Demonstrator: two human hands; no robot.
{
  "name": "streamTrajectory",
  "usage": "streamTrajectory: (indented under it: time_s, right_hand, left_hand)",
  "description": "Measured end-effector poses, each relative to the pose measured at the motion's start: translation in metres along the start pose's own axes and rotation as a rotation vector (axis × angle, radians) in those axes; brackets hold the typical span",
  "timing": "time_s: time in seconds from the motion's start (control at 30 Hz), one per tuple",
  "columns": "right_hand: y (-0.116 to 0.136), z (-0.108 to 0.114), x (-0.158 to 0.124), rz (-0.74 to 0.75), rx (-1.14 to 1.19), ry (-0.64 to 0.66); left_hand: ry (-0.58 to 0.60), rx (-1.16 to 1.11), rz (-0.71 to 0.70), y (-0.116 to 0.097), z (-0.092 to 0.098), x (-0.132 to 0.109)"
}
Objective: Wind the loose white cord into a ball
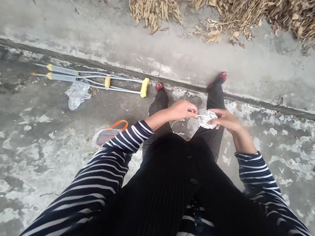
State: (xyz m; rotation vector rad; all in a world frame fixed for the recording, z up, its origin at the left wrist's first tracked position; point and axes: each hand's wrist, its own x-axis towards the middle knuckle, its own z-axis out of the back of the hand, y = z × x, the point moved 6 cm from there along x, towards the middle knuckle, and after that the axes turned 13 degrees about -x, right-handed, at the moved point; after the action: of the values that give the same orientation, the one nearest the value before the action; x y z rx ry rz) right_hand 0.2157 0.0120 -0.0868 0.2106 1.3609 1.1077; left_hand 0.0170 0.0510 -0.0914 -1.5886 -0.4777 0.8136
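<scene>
Right grip [226, 120] on bundle [206, 121] edge, left grip [182, 110] on strand [199, 116]; crutches [108, 81] apart.

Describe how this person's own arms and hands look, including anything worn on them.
The left hand and right hand are bare, with no gloves or watch visible. The left sleeve and right sleeve match: dark navy with narrow white stripes running around the arm, both ending short of the wrist.

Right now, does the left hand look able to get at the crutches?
Probably not without bending or crouching: the left hand appears busy pinching a strand at the white coil, and the crutches lie on the ground. Nothing seems to cover their padded end, though.
</scene>
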Motion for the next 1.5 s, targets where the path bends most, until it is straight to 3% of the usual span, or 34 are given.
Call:
streamTrajectory:
  time_s: [0.13, 0.27, 0.5, 0.77, 1.0, 1.17, 1.5]
  right_hand:
    - [0.007, -0.005, 0.000, 0.044, -0.027, 0.065]
    - [0.020, -0.009, -0.002, 0.117, -0.021, 0.129]
    - [0.031, -0.012, -0.010, 0.242, 0.153, 0.099]
    - [0.039, -0.005, -0.027, 0.329, 0.255, 0.037]
    - [0.065, 0.015, -0.026, 0.450, 0.318, -0.094]
    - [0.074, 0.028, -0.017, 0.441, 0.358, -0.219]
    - [0.102, 0.030, -0.019, 0.508, 0.344, -0.373]
  left_hand:
    - [0.018, 0.229, -0.060, -0.026, 0.016, 0.006]
    - [0.017, 0.263, -0.092, -0.042, 0.028, 0.014]
    - [0.158, 0.106, 0.012, -0.026, 0.020, 0.017]
    - [0.118, -0.134, 0.027, -0.014, 0.023, 0.023]
    - [0.029, -0.371, -0.026, -0.004, 0.005, 0.035]
    - [0.087, -0.511, -0.009, -0.004, -0.008, 0.029]
    - [0.077, -0.595, -0.019, -0.009, -0.002, 0.025]
